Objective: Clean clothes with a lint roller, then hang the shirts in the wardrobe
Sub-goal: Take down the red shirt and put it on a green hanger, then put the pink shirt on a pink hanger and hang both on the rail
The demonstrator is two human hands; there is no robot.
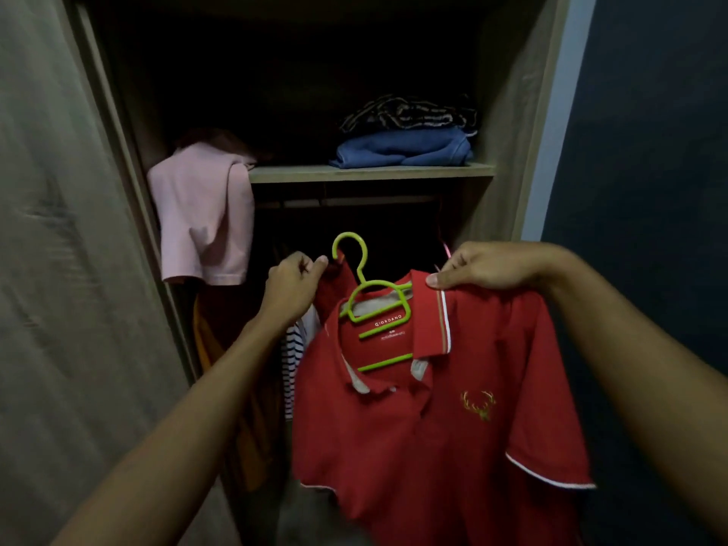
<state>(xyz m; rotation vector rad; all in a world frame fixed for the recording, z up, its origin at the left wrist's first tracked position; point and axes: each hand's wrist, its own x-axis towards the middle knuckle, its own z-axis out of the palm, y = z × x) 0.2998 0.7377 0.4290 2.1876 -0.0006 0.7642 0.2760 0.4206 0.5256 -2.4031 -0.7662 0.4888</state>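
A red polo shirt [441,435] with a gold antler emblem hangs in front of the open wardrobe, a lime green hanger [364,297] lying inside its neck with the hook sticking up. My left hand [293,285] pinches the left side of the collar. My right hand [484,267] pinches the right side of the collar near its white-striped edge. Both hands hold the shirt up at chest height, just below the dim hanging rail [346,202]. The hanger's hook is free of the rail.
A wooden shelf [370,173] carries a folded blue garment [405,149] under a striped one. A pink shirt [205,214] drapes off the shelf's left end. Striped and orange clothes [293,356] hang low on the left. A wardrobe door [59,269] stands left, a dark wall right.
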